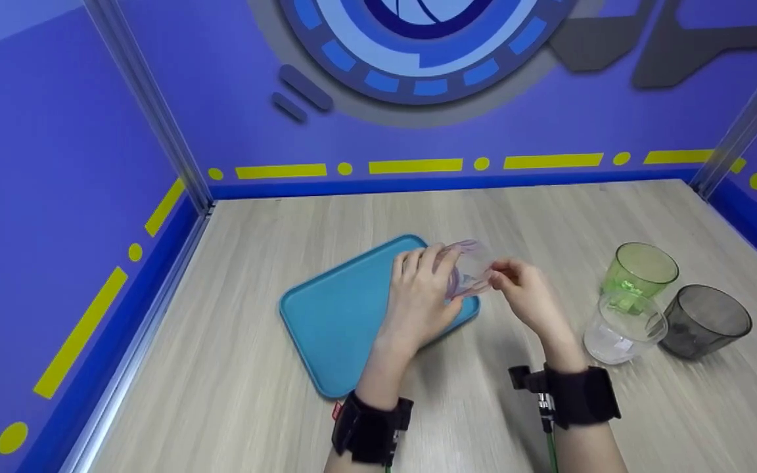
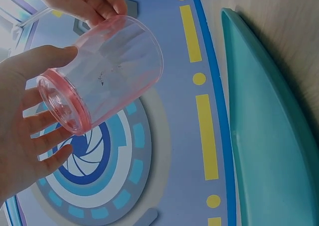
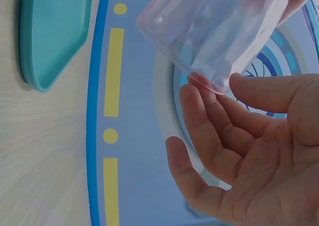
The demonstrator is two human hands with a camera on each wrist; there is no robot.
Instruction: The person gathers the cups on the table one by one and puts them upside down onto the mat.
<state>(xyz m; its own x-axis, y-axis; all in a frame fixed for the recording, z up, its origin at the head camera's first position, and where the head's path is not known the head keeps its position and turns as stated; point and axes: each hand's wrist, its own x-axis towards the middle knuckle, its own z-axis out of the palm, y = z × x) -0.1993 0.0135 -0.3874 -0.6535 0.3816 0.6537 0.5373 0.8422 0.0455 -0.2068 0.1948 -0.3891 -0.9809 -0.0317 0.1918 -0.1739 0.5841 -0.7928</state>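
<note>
A see-through pink plastic cup (image 1: pixel 474 268) is tilted on its side above the right end of a teal tray (image 1: pixel 332 322). My left hand (image 1: pixel 419 295) grips it round the thick base, thumb on one side and fingers on the other, as the left wrist view shows. At the open end, my right hand (image 1: pixel 528 292) pinches the rim between thumb and fingertips. Small dark specks show on the wall of the cup (image 2: pixel 114 71) in the left wrist view. In the right wrist view, the little finger of the right hand (image 3: pixel 249 151) stands away from the cup.
To the right stand a green cup (image 1: pixel 642 272), a clear cup (image 1: pixel 620 338) and a dark grey cup (image 1: pixel 707 323), close together. Black bands with cables circle both wrists. Blue panels (image 1: pixel 234 131) wall in the wooden table (image 1: pixel 221 328) at the back and sides.
</note>
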